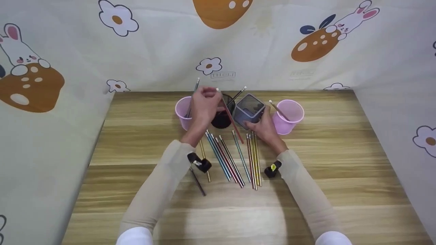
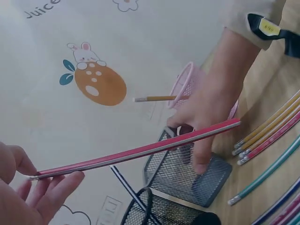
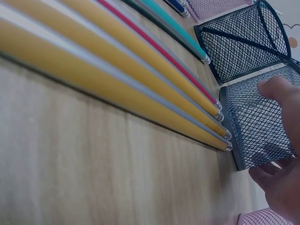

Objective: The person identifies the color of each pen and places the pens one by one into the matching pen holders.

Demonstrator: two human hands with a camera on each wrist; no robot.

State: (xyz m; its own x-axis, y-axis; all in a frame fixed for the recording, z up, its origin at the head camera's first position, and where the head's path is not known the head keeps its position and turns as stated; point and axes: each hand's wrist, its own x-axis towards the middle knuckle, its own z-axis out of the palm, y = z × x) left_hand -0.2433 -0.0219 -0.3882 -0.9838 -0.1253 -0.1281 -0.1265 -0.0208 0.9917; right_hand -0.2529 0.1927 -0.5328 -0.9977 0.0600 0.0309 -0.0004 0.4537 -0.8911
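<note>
My left hand (image 1: 205, 106) pinches a red pencil (image 2: 140, 152) with a silver stripe near its eraser end. In the left wrist view the pencil slants through the air, its other end overlapping the right hand. My right hand (image 1: 267, 128) grips a square dark mesh pen holder (image 3: 255, 117) by its sides, thumb on one side and fingers on another; the holder tilts in the head view. Beside it on the left stands a round black mesh pen holder (image 1: 222, 121) with a dark striped pencil (image 1: 237, 95) in it, partly behind the left hand.
A pink mesh cup (image 1: 185, 123) at the left and another pink cup (image 1: 284, 127) at the right each hold a pencil. Several pencils (image 1: 223, 156) lie spread on the wooden table (image 1: 340, 190) in front of the holders. A patterned cloth wall (image 1: 163, 61) rises behind.
</note>
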